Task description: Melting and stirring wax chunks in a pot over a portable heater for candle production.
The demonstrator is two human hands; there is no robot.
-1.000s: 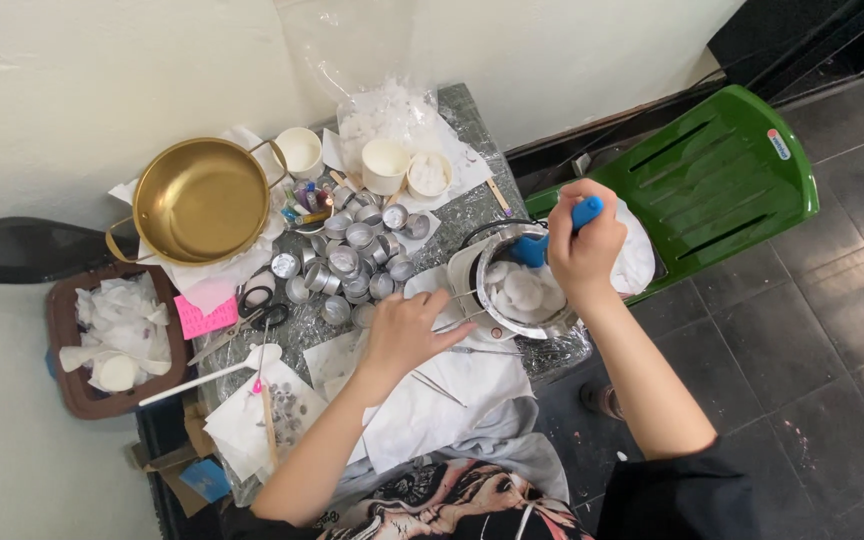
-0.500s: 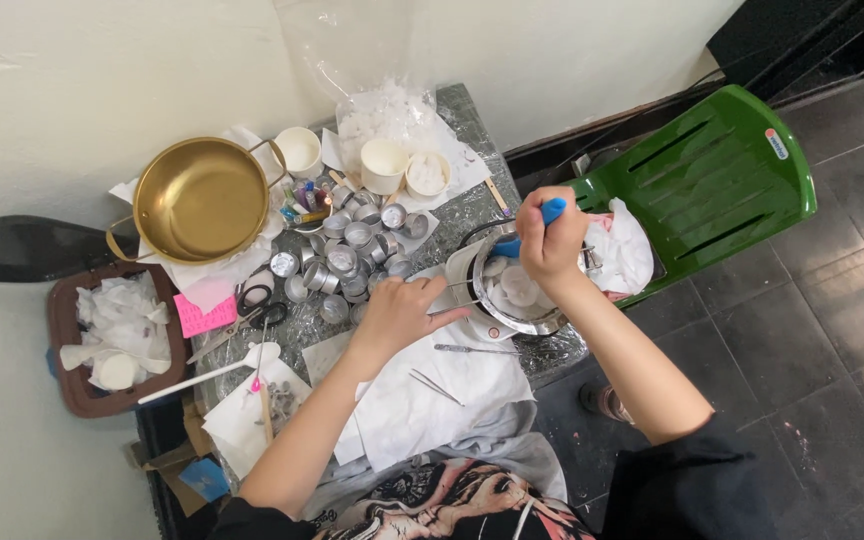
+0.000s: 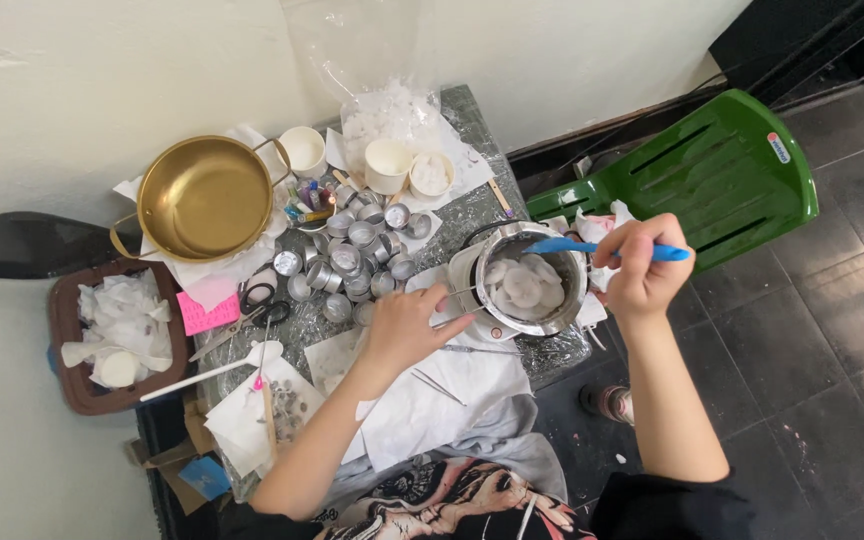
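A steel pot point(image 3: 567, 302) stands at the table's right edge with several round white wax discs point(image 3: 522, 284) inside. My right hand point(image 3: 642, 272) grips a blue spatula point(image 3: 607, 249) whose blade reaches over the pot's far rim. My left hand point(image 3: 407, 325) rests on the pot's thin metal handle point(image 3: 452, 294) at its left side, fingers curled about it.
A gold pan point(image 3: 202, 197) sits far left, with white cups point(image 3: 388, 164) and several small silver tins point(image 3: 352, 250) beside it. Scissors point(image 3: 260, 303), tweezers point(image 3: 438, 386) and white paper point(image 3: 422, 400) lie near me. A green chair point(image 3: 712, 170) stands right, a brown bin point(image 3: 117, 330) left.
My right hand has swung from over the pot out to its right side, tipping the blue spatula nearly flat across the rim. My left hand stayed on the pot's handle.
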